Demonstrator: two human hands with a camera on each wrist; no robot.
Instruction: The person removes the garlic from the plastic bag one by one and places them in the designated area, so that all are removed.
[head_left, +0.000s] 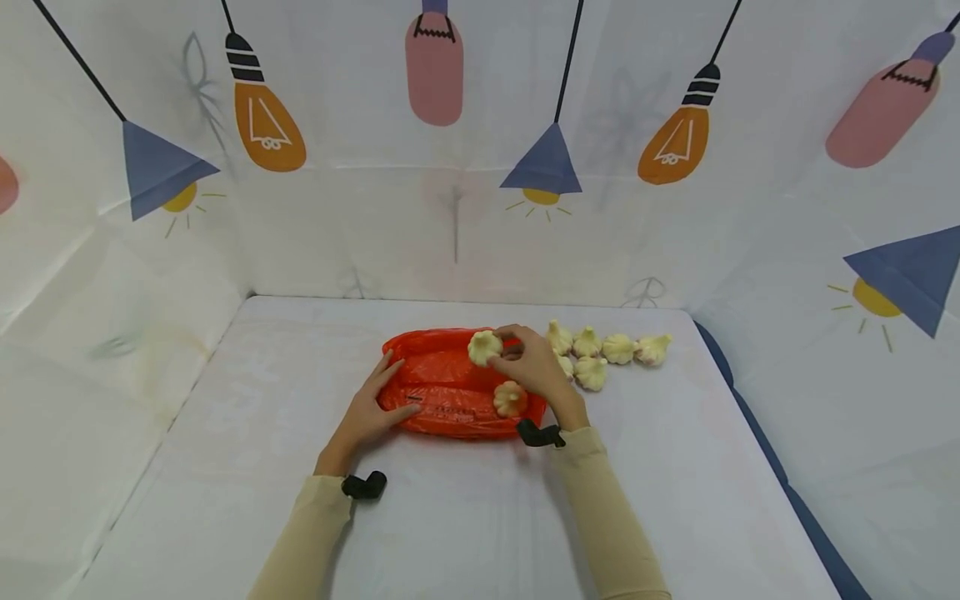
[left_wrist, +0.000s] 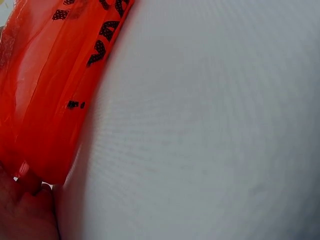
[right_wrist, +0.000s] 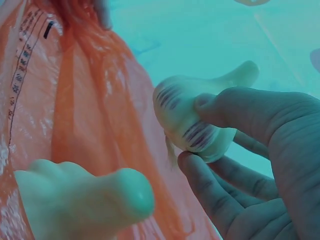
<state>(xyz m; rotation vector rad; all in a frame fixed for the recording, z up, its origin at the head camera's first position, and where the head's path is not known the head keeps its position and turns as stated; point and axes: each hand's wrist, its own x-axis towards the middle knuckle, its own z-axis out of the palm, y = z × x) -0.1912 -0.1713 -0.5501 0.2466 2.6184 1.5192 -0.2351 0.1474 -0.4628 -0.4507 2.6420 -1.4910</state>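
Note:
A garlic bulb [head_left: 484, 347] is pinched between the thumb and fingers of my right hand [head_left: 534, 365], held over the red plastic bag [head_left: 442, 379]. Purple streaks show on this pale bulb in the right wrist view. A second garlic bulb [head_left: 511, 399] lies at the bag's right part, its stem large in the right wrist view. My left hand [head_left: 367, 414] rests at the bag's left end with fingers spread, the thumb on its near side and the other fingers along its far left edge.
Several more garlic bulbs [head_left: 590, 372] lie in rough rows on the white table [head_left: 465, 517], right of the bag and behind my right hand. A white sheet printed with lamps [head_left: 352, 217] rises behind the table and along both sides.

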